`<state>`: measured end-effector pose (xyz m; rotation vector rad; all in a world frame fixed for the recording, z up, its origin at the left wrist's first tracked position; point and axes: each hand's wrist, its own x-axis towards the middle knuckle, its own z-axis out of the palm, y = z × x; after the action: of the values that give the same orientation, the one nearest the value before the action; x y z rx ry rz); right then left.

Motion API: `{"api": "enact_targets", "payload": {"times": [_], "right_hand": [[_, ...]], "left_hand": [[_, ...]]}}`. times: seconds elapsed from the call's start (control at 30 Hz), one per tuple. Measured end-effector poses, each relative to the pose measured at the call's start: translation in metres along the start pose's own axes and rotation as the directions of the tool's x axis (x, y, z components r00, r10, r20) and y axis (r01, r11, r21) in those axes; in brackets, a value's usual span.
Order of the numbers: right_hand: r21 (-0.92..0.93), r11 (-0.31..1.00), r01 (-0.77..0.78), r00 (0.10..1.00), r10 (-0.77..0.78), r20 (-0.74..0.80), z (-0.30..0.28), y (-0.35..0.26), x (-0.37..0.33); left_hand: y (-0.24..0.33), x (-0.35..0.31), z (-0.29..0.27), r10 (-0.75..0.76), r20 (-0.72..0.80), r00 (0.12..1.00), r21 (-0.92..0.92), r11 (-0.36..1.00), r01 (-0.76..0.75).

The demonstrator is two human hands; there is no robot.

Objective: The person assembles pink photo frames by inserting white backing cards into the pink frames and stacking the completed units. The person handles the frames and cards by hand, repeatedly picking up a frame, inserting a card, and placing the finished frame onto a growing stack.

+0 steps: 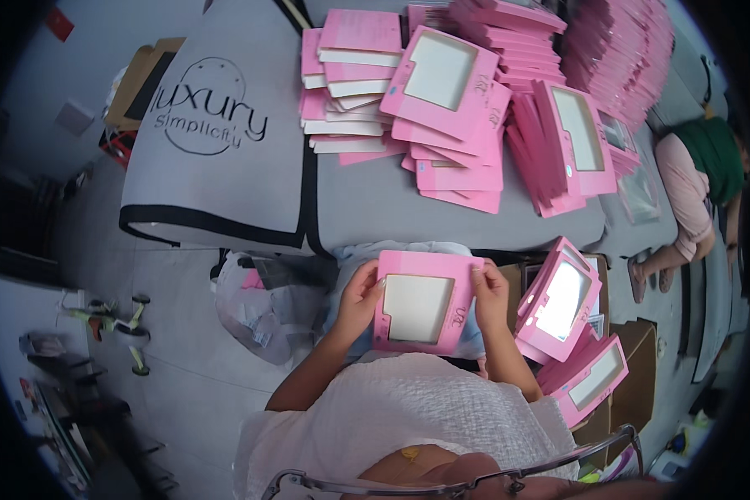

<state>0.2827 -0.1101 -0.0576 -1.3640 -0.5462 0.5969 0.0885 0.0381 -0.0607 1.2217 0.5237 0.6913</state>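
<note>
Over my lap I hold a flat pink box (453, 333) with a large window cut in its front and a pale inside showing through. My left hand (360, 293) grips its left edge, the thumb lying on the front. At the upper right corner my right hand (489, 292) has hold of the same box, fingers partly behind it. Close to my right arm, similar pink window boxes (561, 302) lean in a brown carton (632, 367), one with a bright glare in its window.
A grey-covered surface (250, 179) ahead carries piles of pink boxes (360, 32) and clear-wrapped pink stacks (621, 50). Left of my lap stands a translucent plastic bag (267, 321). A small green-and-black ride-on toy (112, 321) is on the floor. Another person (687, 183) sits at the right.
</note>
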Motion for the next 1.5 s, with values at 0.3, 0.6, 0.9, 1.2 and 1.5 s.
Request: {"api": "enact_targets", "payload": {"times": [0.3, 0.6, 0.9, 1.2, 1.5], "right_hand": [[-0.718, 0.452, 0.529, 0.839, -0.403, 0.365, 0.043, -0.099, 0.029], [-0.632, 0.614, 0.472, 0.859, -0.162, 0.485, 0.077, -0.101, 0.024], [-0.742, 0.579, 0.337, 0.864, 0.122, 0.488, 0.087, -0.106, 0.018], [-0.523, 0.388, 0.759, 0.629, -0.231, 0.742, 0.037, -0.109, 0.016], [-0.562, 0.763, 0.32, 0.775, 0.131, 0.618, 0.013, -0.091, -0.002]], "left_hand": [[0.035, 0.015, 0.001, 0.017, 0.037, 0.999, 0.366, 0.93, -0.029], [0.079, -0.005, 0.025, 0.289, 0.187, 0.939, 0.597, 0.726, -0.342], [0.089, -0.015, 0.029, 0.167, 0.342, 0.925, 0.716, 0.591, -0.372], [0.093, -0.013, 0.016, 0.154, 0.262, 0.953, 0.811, 0.501, -0.303], [0.098, -0.013, 0.015, 0.031, 0.418, 0.908, 0.769, 0.52, -0.372]]}}
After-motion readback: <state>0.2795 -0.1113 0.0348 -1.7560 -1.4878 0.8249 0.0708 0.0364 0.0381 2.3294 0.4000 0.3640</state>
